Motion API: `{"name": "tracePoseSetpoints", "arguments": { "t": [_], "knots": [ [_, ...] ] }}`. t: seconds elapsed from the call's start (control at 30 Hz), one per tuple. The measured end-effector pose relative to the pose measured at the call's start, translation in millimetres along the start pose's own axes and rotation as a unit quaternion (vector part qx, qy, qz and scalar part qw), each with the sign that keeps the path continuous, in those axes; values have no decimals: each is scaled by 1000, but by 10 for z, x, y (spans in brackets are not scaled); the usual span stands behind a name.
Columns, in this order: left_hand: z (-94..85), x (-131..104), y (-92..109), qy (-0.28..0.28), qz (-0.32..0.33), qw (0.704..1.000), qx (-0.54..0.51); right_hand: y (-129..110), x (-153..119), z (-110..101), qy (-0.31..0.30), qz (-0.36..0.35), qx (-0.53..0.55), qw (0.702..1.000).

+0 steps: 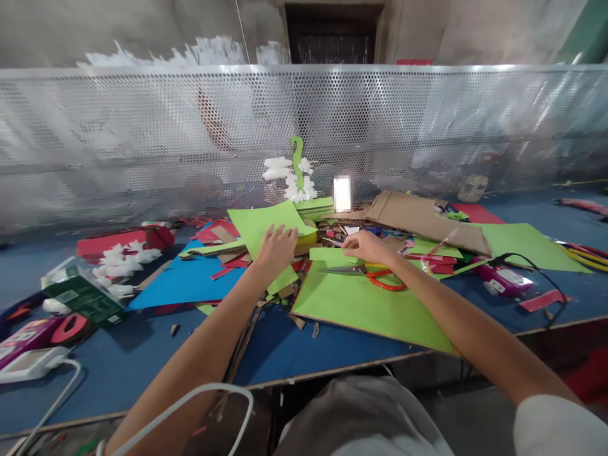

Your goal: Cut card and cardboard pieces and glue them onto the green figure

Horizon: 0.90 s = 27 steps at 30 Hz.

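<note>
Pinched in the right hand is a green strip, just beyond the scissors on a board; the left hand covers part of a green sheet, its grip hidden. Strip and hook look already cut; the sheet looks largely uncut.

The one camera, worn on the person's head, looked forward and down over the blue counter. The grey shirt lay close, at the bottom centre; the forearms ran inward from the lower left and right. The left hand and right hand sat mid-frame, farther out. A perforated metal screen spanned the upper frame, the wall beyond.
</note>
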<state>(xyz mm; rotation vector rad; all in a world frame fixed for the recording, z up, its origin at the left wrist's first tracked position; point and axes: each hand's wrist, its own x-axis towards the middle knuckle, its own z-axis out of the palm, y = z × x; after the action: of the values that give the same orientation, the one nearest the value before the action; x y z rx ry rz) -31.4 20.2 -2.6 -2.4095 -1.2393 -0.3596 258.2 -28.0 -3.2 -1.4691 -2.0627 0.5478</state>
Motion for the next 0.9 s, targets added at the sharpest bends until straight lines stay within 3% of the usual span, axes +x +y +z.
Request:
{"name": "tracePoseSetpoints", "arguments": {
  "t": [0.13,0.27,0.4,0.5,0.67,0.8,0.9],
  "knots": [
    [-243,18,15,82,-8,995,-53,46,16,32,-16,4,58,998],
    [-402,20,69,113,77,983,-119,39,13,74,-30,3,76,997],
    [-327,40,100,60,187,971,-135,5,2,73,-55,9,120,991],
    [-228,47,75,39,196,971,-132,-7,-1,31,-46,26,124,991],
    [-184,40,3,111,123,978,-126,-17,22,7,-5,18,48,999],
    [-172,31,7,182,138,966,-123,-98,48,73,-15,-7,6,1000],
    [-155,13,70,192,154,961,-126,-231,31,52,-29,-3,-33,999]
  ]
}}
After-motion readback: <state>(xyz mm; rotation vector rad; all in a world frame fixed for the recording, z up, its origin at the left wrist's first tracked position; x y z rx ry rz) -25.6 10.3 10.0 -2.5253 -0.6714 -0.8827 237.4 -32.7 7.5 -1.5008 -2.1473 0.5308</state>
